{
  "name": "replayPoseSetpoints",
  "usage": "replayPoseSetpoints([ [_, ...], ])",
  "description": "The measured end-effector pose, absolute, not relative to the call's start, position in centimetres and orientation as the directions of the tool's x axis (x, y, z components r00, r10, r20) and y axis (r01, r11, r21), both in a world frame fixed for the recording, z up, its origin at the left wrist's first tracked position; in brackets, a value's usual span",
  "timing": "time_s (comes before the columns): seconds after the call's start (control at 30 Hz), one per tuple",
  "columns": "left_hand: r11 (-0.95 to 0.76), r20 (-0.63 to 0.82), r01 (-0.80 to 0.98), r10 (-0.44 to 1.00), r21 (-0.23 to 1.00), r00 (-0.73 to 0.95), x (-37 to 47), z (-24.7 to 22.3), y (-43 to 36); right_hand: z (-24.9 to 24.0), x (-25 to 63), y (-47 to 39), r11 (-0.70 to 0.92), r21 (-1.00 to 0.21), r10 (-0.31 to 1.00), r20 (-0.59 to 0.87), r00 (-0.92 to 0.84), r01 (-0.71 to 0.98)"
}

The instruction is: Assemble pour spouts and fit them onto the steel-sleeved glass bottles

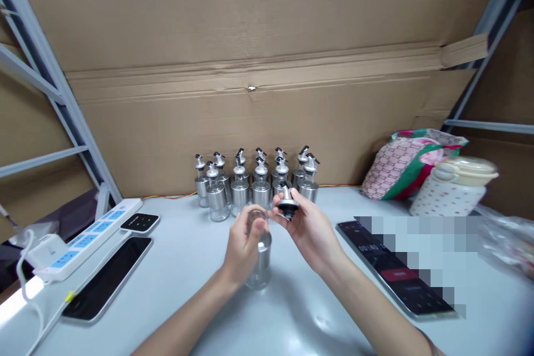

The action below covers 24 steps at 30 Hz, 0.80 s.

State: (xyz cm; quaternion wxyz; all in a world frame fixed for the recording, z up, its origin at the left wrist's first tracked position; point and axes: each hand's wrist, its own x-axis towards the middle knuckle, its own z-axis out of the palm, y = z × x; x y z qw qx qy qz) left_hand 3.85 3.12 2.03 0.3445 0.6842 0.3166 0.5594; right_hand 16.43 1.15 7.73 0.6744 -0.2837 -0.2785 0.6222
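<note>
My left hand (247,239) is closed around the neck of a glass bottle (262,261) with a silver metal band, upright at the middle of the table. Just to its right, my right hand (311,228) grips a pour spout stopper (287,204), silver on top with a black ringed plug pointing down. The stopper is apart from the bottle, a little higher than its mouth. Behind both hands stand several matching bottles (217,197) in two rows, each fitted with a silver spout and black lever.
On the left lie a white power strip (94,239), a small black device (141,222) and a phone (110,278). To the right are a phone showing a timer (392,267), a patterned fabric bag (409,164), a dotted container (450,189) and clear plastic (509,239). Cardboard (233,122) walls the back.
</note>
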Motion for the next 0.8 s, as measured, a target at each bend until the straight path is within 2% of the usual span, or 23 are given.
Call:
replayPoseSetpoints([
  [0.1, -0.563, 0.566, 0.132, 0.824, 0.816, 0.013, 1.4, 2.3, 5.0, 7.6, 16.8, 1.6, 0.046, -0.713, 0.993, -0.042, 0.108, -0.700],
  [0.23, -0.564, 0.630, 0.291, 0.736, 0.773, -0.248, -2.6, 2.4, 8.2, 7.8, 17.1, 1.7, 0.063, -0.696, 0.987, -0.061, 0.146, -0.716],
  [0.37, -0.447, 0.641, 0.474, 0.642, 0.758, -0.420, -6.2, 1.1, 11.3, 7.9, 17.0, 1.5, 0.076, -0.701, 0.986, -0.053, 0.159, -0.709],
  [0.47, -0.423, 0.693, 0.570, 0.581, 0.705, -0.427, -7.5, -0.7, 12.9, 7.6, 17.0, 1.6, 0.077, -0.705, 0.985, -0.055, 0.163, -0.705],
  [0.67, -0.360, 0.561, 0.521, 0.773, 0.774, -0.298, -7.6, -3.3, 14.3, 7.4, 17.0, 2.0, 0.067, -0.713, 0.984, -0.068, 0.164, -0.698],
  [0.8, -0.325, 0.494, 0.507, 0.835, 0.799, -0.244, -7.4, -3.6, 14.4, 7.5, 17.0, 1.8, 0.068, -0.725, 0.985, -0.061, 0.162, -0.685],
])
